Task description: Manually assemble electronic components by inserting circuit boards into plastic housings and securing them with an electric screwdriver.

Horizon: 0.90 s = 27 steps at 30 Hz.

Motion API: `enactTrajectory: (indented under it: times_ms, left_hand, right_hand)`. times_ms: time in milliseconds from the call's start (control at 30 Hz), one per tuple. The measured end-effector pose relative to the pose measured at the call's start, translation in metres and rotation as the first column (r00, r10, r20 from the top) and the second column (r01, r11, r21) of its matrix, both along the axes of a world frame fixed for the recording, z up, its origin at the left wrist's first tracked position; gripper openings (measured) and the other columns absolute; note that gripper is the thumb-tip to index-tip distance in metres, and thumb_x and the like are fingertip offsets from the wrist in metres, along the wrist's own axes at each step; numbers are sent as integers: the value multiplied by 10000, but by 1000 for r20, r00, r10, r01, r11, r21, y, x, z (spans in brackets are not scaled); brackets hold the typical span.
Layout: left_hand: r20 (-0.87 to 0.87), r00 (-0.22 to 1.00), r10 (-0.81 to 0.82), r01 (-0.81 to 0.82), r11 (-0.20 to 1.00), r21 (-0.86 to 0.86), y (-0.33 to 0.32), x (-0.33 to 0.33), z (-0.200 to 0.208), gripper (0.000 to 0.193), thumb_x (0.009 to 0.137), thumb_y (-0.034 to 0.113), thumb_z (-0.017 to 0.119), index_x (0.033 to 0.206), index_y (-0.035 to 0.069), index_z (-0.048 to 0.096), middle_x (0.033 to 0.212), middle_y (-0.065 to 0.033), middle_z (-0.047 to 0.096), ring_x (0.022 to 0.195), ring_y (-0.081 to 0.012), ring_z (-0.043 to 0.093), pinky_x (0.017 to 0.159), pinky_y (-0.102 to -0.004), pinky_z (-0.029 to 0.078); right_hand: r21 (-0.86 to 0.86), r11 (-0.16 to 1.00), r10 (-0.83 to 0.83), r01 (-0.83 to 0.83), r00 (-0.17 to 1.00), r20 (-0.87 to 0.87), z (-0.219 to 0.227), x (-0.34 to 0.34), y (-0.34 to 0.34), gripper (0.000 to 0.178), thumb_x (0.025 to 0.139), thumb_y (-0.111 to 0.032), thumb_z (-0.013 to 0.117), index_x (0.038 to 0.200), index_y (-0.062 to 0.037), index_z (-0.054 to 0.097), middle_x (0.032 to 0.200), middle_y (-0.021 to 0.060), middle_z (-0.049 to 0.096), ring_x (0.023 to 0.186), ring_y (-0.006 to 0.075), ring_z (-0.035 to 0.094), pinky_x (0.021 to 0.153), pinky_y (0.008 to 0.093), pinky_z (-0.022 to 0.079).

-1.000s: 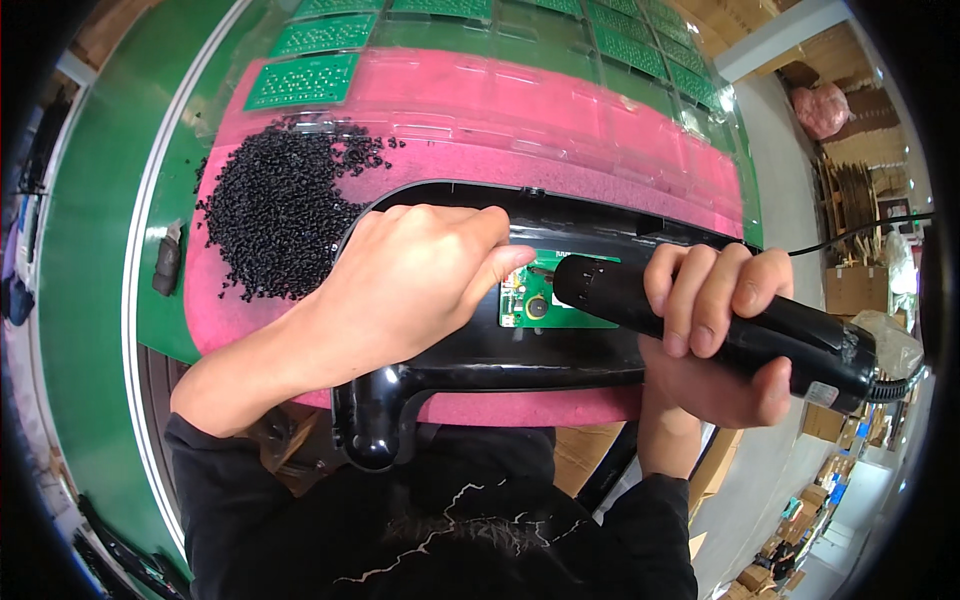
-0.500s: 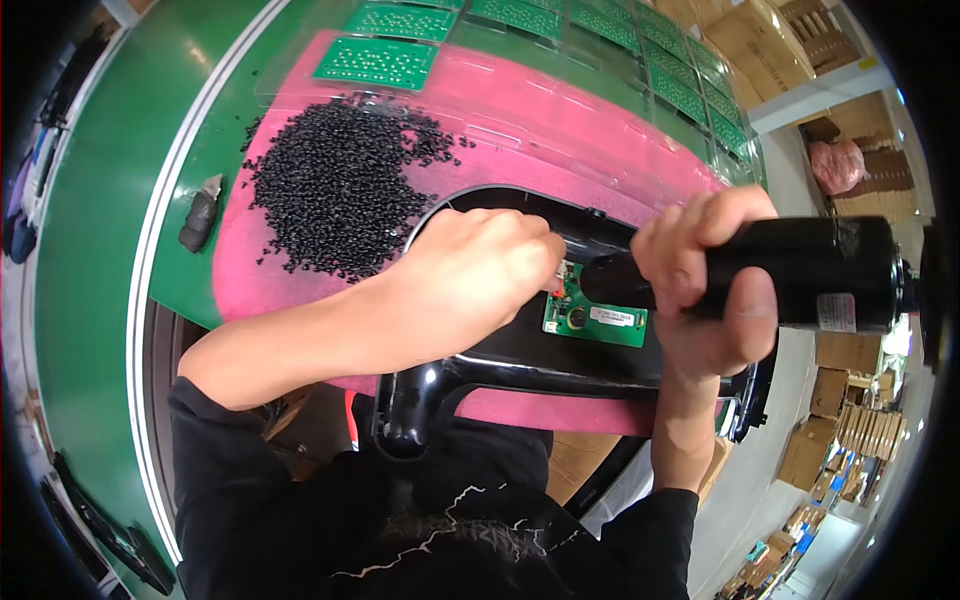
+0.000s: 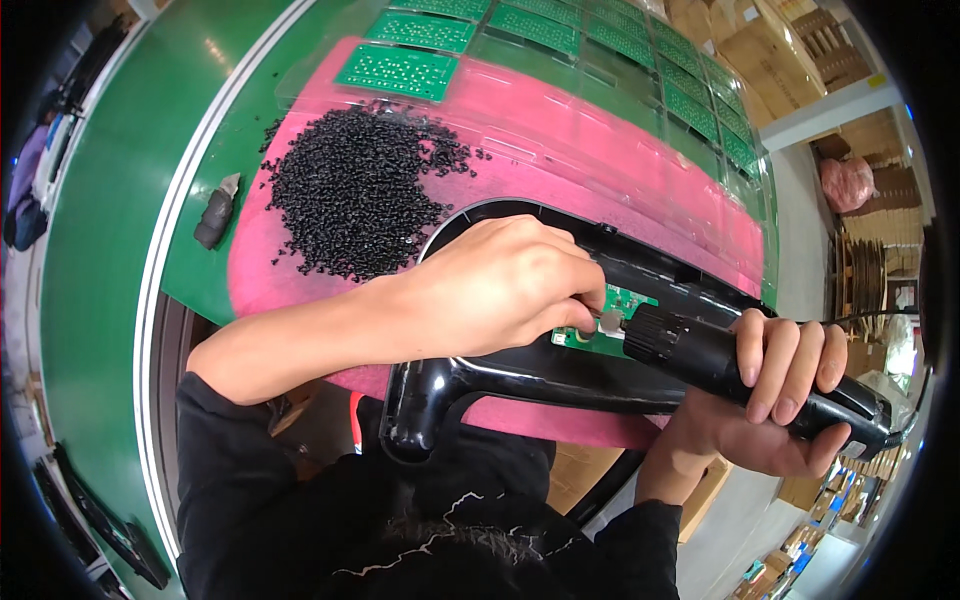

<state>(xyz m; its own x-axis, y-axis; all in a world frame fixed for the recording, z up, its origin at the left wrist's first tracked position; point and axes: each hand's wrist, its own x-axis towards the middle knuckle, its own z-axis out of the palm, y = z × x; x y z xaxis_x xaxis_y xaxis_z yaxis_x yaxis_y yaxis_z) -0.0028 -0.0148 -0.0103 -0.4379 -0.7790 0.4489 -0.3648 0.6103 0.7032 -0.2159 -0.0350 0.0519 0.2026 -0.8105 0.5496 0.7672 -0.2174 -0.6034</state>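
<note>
My right hand [image 3: 780, 395] is wrapped round a black electric screwdriver [image 3: 690, 345], tilted with its tip pointing left. The tip is over a green circuit board [image 3: 640, 297] inside a black plastic housing [image 3: 530, 375] with a handle-like arm. My left hand [image 3: 510, 285] reaches across the housing, thumb and fingers pinched at the board beside the screwdriver's tip. Whatever the pinch holds is too small and covered to make out. Part of the board is hidden under my left fingers and the screwdriver.
A heap of small black screws [image 3: 350, 195] lies on the pink mat [image 3: 500, 165], left of the housing. Beyond it, clear plastic trays hold several green circuit boards [image 3: 400, 70]. A small dark wrapped lump [image 3: 214, 215] lies on the green table [image 3: 205, 275]. Cardboard boxes [image 3: 765, 50] stand at the right.
My right hand has shifted right and lower, and the screwdriver now slants down to the right. My left hand has moved right over the board. The whole view has shifted slightly.
</note>
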Motion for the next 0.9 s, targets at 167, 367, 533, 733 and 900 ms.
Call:
enactTrajectory:
  times_ms: [167,367,533,733,900]
  left_hand:
    - [71,996,-53,51,998,32,0,-1,0,154,819,134,699,931,32,677,869,-47,690,807,-223,635,714,-354,453]
    - [125,935,333,-303,929,-213,-14,16,18,195,791,66,692,972,-2,663,907,-134,664,886,-316,618,794,-391,491]
    - [437,763,477,-441,878,-188,-25,63,10,204,745,54,699,935,-7,663,901,-124,651,921,-321,582,819,-404,471]
    - [500,731,465,-447,880,-164,-30,68,2,133,745,62,681,846,-19,652,873,-124,631,900,-318,579,821,-403,471]
    - [462,745,482,-423,876,-232,-25,67,-3,123,765,56,669,794,-13,572,815,-130,574,858,-326,562,793,-409,466]
  right_hand:
    - [-30,999,21,-21,1000,-4,-1,2,1,333,769,-311,689,890,-110,453,613,-41,498,477,60,465,597,242,392]
    - [-71,991,85,-110,953,-290,-4,-1,-8,377,809,-395,648,929,-96,453,652,-29,530,475,69,471,502,247,367]
    - [-28,993,90,-111,915,-394,-4,4,-1,423,798,-428,644,947,-79,455,648,-9,519,459,86,440,484,250,360]
    - [-71,991,78,-118,906,-417,-5,10,0,433,784,-436,645,940,-79,454,638,-14,506,459,84,434,482,255,358]
    - [9,1000,27,-26,884,-467,-2,18,8,417,776,-421,658,911,-82,456,617,-13,491,455,85,425,473,258,349]
